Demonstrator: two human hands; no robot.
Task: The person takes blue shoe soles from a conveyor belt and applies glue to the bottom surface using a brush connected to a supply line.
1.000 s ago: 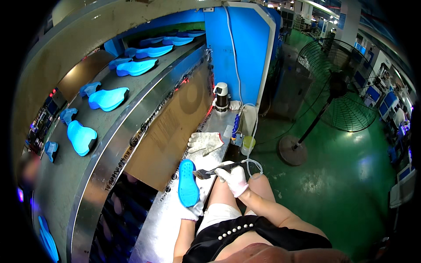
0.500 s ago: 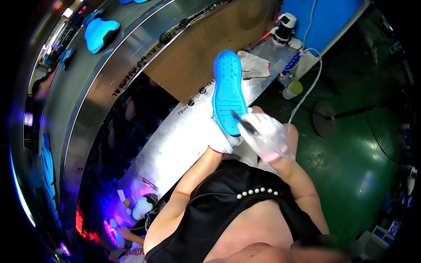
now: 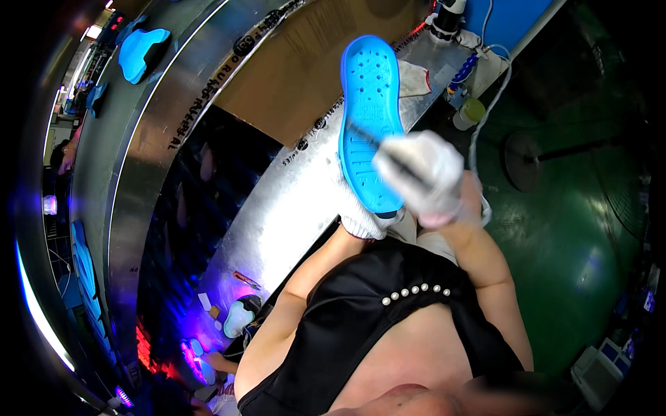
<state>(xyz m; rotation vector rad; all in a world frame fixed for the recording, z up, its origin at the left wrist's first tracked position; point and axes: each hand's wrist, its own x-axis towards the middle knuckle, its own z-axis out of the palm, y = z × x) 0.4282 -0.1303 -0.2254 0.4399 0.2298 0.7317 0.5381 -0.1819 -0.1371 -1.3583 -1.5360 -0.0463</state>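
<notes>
A bright blue shoe sole is held up over the metal bench, its recessed side with holes and ridges facing me. My left hand, in a white knit glove, grips its lower end from underneath; most of those fingers are hidden behind it. In a white glove blurred by motion, my right hand is closed around a slim dark tool. The tool's thin tip lies over the left-middle part of the sole; whether it touches I cannot tell. Behind the sole, a loose white glove rests on the bench.
A brown cardboard sheet stands along the bench. On the left, a conveyor belt carries blue pieces. A yellow-lidded jar and pale hose are at right. Another person's hand shows lower left.
The sole is higher in the view and looks larger. My right hand's tool tip has shifted from the sole's lower ridges up toward its left edge. The whole view has shifted slightly.
</notes>
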